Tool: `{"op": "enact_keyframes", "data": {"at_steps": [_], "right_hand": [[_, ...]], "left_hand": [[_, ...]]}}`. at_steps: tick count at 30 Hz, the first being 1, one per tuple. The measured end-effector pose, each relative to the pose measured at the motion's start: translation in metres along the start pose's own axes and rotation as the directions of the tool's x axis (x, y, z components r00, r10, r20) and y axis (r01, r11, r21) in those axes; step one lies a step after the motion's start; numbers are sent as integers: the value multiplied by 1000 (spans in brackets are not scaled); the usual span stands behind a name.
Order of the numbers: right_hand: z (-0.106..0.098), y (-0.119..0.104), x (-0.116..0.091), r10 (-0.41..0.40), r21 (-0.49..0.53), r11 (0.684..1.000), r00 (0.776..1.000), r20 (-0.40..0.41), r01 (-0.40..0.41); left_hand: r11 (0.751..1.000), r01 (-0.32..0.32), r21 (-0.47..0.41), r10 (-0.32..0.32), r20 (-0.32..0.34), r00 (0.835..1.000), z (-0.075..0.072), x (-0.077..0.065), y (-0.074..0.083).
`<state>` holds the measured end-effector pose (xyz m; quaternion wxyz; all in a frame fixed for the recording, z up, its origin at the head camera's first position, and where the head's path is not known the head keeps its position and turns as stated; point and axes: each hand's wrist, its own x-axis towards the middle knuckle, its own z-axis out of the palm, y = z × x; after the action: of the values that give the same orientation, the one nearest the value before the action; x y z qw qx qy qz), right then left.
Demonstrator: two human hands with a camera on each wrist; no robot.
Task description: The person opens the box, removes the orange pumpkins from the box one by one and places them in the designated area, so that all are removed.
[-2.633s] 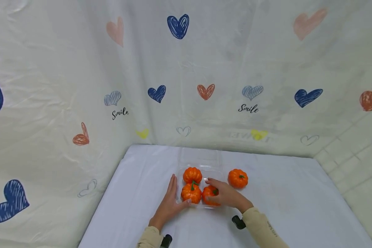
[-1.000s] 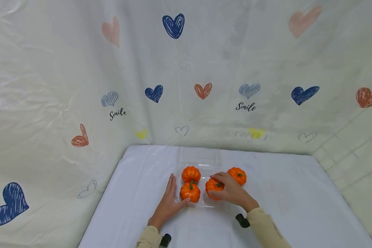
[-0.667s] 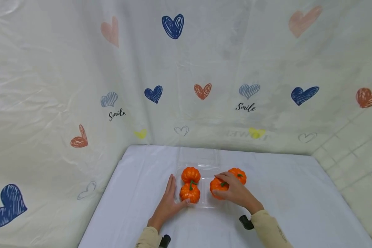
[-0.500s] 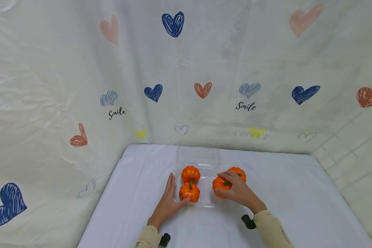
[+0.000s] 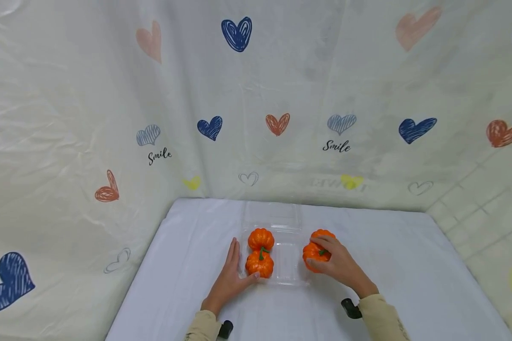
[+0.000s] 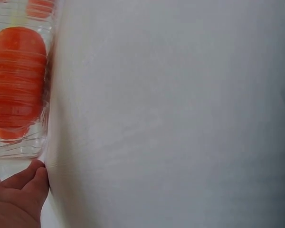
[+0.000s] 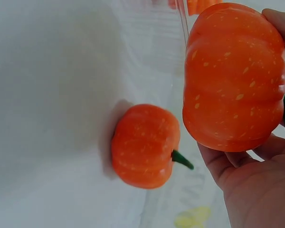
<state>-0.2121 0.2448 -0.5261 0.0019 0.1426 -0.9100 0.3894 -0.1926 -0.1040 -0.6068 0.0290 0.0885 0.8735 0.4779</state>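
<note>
Clear box (image 5: 287,265) with lid (image 5: 270,216) up (two orange pumpkins (image 5: 258,266) inside), bumpy, yellow-specked orange pumpkin (image 7: 235,78) pinched in right hand (image 5: 340,263), left hand (image 5: 230,282) straight-fingered beside box.

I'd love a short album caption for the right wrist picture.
A right hand grips an orange pumpkin, while a second pumpkin sits on the white tablecloth.

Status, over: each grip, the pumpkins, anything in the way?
Right grip holds pumpkin by right edge of clear box. Left grip at box's left side. Two pumpkins inside. Loose pumpkin close behind held one, might crowd it.
</note>
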Motion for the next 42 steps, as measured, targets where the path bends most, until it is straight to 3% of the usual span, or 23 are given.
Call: {"op": "enact_keyframes", "data": {"at_steps": [16, 42], "right_hand": [[-4, 19, -13, 36, -68, 997, 999, 17, -35], [15, 40, -28, 145, -77, 987, 989, -5, -145]], "left_hand": [[1000, 16, 4, -16, -9, 1000, -2, -1, -1], [1000, 19, -9, -18, 8, 1000, 0, -1, -3]]}}
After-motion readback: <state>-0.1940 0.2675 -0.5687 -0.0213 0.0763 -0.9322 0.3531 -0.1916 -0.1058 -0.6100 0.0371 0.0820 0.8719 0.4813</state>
